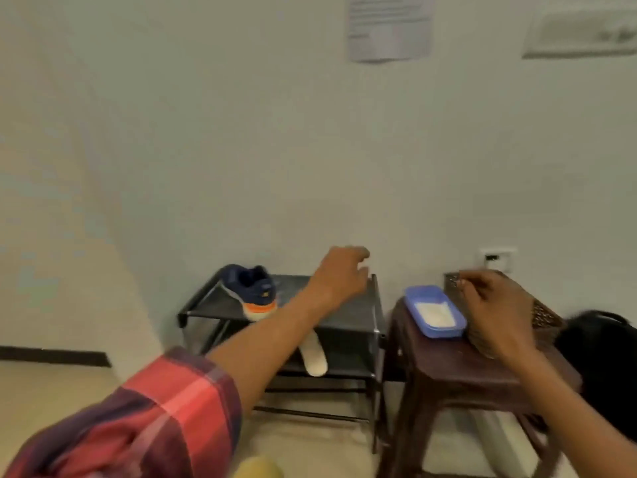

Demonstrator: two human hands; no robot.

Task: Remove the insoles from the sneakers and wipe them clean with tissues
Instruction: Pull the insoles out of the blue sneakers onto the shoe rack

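Observation:
A navy sneaker (253, 291) with an orange and white sole sits on the top shelf of a black shoe rack (374, 326), at its left end. A white insole (313, 357) lies on the shelf below, partly hidden by my left forearm. My left hand (339, 274) hovers above the rack's right end, fingers curled loosely, holding nothing. My right hand (496, 305) hangs over a brown plastic stool (458, 370), fingers bent, nothing visible in it. A blue tray (432, 310) with white tissues rests on the stool, just left of my right hand.
A brown woven basket (544, 315) stands on the stool behind my right hand. A black bag (599, 353) sits at the far right. The wall carries a socket (496, 258) and a paper notice (389, 25). Something yellow (258, 469) shows at the bottom edge.

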